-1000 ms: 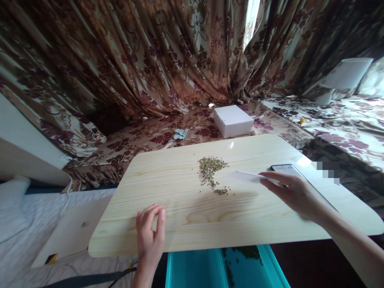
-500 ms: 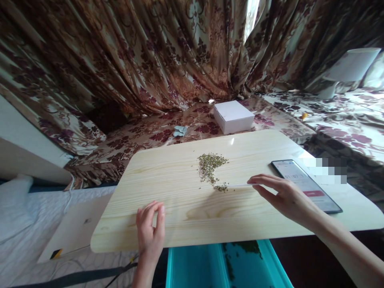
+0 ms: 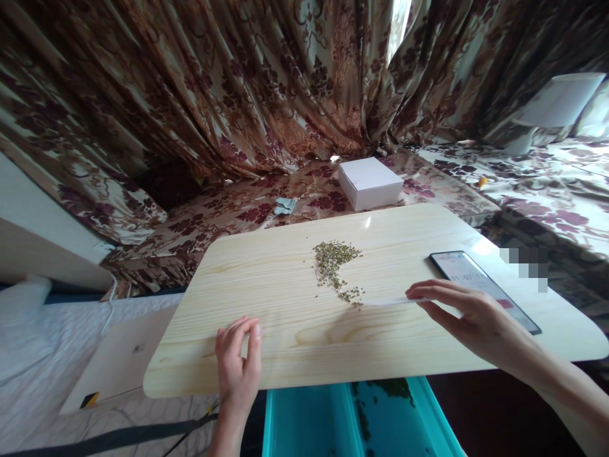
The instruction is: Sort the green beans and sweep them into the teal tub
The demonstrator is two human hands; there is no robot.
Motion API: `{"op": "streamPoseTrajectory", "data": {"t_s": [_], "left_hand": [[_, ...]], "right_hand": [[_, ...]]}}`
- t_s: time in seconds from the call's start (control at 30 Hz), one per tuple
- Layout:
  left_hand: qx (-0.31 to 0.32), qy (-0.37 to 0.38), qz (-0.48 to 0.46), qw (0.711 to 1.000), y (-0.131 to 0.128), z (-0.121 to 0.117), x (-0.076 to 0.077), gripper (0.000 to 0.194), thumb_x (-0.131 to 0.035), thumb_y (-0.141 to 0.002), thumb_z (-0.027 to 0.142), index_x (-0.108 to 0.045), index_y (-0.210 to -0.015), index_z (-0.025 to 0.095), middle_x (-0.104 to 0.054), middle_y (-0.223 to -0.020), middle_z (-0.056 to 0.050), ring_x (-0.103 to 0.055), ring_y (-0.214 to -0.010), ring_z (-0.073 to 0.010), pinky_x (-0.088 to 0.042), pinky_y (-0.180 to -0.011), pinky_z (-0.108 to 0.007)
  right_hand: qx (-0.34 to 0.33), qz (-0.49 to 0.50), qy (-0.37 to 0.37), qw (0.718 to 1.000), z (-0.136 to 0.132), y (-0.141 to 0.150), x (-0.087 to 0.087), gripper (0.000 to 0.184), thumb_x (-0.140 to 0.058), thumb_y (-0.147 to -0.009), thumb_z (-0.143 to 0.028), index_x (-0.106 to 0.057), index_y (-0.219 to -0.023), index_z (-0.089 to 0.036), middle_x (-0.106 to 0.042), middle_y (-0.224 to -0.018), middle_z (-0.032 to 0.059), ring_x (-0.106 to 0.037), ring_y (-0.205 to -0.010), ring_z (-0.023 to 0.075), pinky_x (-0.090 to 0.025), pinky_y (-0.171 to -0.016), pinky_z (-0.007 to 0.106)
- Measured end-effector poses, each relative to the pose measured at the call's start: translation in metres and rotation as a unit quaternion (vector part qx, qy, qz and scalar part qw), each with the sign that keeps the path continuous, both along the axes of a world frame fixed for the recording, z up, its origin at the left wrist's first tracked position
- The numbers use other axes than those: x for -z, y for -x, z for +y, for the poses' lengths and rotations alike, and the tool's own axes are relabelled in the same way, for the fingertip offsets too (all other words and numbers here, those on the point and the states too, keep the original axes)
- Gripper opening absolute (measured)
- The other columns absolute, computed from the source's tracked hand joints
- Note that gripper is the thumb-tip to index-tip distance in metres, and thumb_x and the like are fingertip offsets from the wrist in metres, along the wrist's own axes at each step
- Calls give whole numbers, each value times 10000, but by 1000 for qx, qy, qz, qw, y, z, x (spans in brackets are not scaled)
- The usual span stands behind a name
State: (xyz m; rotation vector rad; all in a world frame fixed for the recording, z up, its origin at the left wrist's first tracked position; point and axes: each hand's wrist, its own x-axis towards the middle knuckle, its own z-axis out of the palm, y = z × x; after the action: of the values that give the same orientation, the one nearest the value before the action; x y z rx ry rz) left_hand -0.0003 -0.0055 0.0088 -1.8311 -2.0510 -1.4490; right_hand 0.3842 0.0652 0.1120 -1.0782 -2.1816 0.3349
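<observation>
A patch of small green beans [image 3: 330, 259], like mung beans, lies in a curved spread on the pale wooden tabletop [image 3: 228, 273]. My right hand [image 3: 469, 311] hovers right of them, thumb and fingers pinched on a thin whitish strip [image 3: 387, 301]. Blurred by motion, the strip points left, its far tip close to the beans at the lower end of the patch. On the table's near left part rests my left hand [image 3: 239, 352], loosely curled, with a gap between thumb and index finger and nothing seen in it.
A phone [image 3: 485, 289] showing a timer lies beyond my right hand. Below the near edge is a divided turquoise bin [image 3: 311, 419], with green bits in its right compartment. Behind the table, a white box [image 3: 371, 184] and a folded cloth [image 3: 284, 205] sit on patterned fabric.
My right hand has moved right and slightly nearer to me with the strip. The beans at the lower end of the patch have shifted a little and look more spread. My left hand stays put.
</observation>
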Motion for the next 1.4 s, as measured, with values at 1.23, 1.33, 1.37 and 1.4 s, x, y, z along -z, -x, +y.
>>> {"op": "streamPoseTrajectory", "data": {"t_s": [1.23,1.33,1.37,1.4], "left_hand": [[-9,17,-2,1000,2,-1,2,263,-510,-970,433,-691,-939,245,-741,-998,-65,-654,-1047,-255,-415,-1059,-465],[-5,11,1,1000,2,-1,2,254,-514,-969,427,-690,-938,247,-743,-995,-62,-658,-1041,-253,-412,-1061,-468],[-1,10,4,1000,4,0,4,253,-519,-966,431,-691,-940,248,-745,-993,-61,-662,-1038,-253,-415,-1058,-467],[2,12,7,1000,7,0,6,255,-522,-963,436,-693,-942,249,-747,-993,-60,-665,-1039,-254,-418,-1055,-466]], "right_hand": [[-5,-10,9,1000,-4,14,-1,255,-517,-974,-244,-770,-950,-228,-807,-948,77,-781,-798,203,-634,-708,291],[-16,-15,1,1000,-8,10,-3,250,-521,-971,-250,-769,-945,-225,-807,-943,83,-782,-798,206,-634,-701,291],[-15,-15,2,1000,-10,8,-3,243,-529,-968,-259,-769,-947,-230,-808,-946,80,-782,-799,208,-634,-694,291],[-12,-13,4,1000,-10,5,-3,233,-538,-966,-270,-769,-951,-239,-808,-947,75,-783,-799,210,-635,-684,291]]}}
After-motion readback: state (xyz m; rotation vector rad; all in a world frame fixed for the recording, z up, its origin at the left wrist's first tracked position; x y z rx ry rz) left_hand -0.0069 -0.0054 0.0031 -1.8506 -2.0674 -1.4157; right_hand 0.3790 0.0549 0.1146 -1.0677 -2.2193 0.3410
